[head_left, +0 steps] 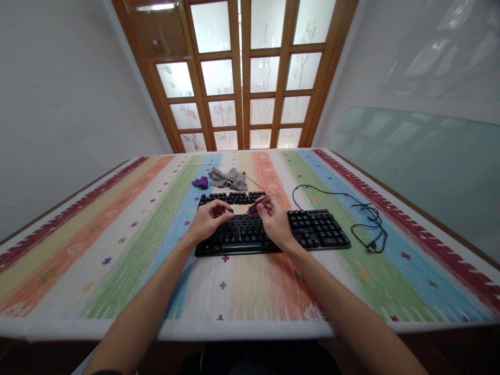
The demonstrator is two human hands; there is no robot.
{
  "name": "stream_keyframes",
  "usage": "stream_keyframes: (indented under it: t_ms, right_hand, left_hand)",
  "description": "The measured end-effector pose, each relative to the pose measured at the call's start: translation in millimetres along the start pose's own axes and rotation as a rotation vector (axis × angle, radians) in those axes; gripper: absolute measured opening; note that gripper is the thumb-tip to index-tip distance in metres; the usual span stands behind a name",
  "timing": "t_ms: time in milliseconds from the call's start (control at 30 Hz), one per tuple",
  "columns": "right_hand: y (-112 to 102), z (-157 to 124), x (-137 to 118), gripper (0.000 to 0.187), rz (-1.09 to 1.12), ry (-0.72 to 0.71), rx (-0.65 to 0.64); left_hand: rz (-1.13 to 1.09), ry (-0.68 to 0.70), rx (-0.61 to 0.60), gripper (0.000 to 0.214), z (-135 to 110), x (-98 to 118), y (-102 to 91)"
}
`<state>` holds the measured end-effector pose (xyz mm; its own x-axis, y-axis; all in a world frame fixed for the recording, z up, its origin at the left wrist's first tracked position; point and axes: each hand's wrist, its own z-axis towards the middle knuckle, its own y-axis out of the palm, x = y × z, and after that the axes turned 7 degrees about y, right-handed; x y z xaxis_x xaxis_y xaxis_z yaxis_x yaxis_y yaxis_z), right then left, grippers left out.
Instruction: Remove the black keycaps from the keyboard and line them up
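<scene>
A black keyboard [320,229] lies across the tablecloth in front of me, and part of its upper left area has keycaps off. My left hand [209,221] is over its left side, thumb and fingers pinching a small dark keycap [230,211]. Above the middle of the board, my right hand [274,221] is closed on a small tool with a dark handle [253,208] and thin wire-like ends, which looks like a keycap puller. One thin end points down-left toward the bare key area. Behind the board, loose black keycaps [234,197] stand in rows, partly hidden by my hands.
Farther back lie a crumpled grey cloth [228,178], a purple cloth [200,182] and a thin stick [254,180]. The keyboard's black cable [367,219] is coiled at right. A striped tablecloth [133,260] covers the table; wood-framed glass doors [244,78] stand beyond.
</scene>
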<state>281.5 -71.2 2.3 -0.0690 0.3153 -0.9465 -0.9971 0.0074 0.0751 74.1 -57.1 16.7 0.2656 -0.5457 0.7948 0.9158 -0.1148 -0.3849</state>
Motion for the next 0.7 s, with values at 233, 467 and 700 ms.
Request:
stream_keyframes:
  t_ms: [233,467,700]
  right_hand:
    - [1,-3,-2,0.038,0.006,-0.004,-0.015]
    - [-2,-6,-5,0.034,-0.039,-0.040,-0.013]
    - [-2,-6,-5,0.032,-0.052,-0.048,-0.028]
  left_hand:
    - [0.404,0.084,0.017,0.027,20,-17,-15.4]
    - [0.673,0.197,-0.323,0.007,43,-38,-0.7]
    - [0.680,0.187,-0.395,0.009,49,-46,-8.5]
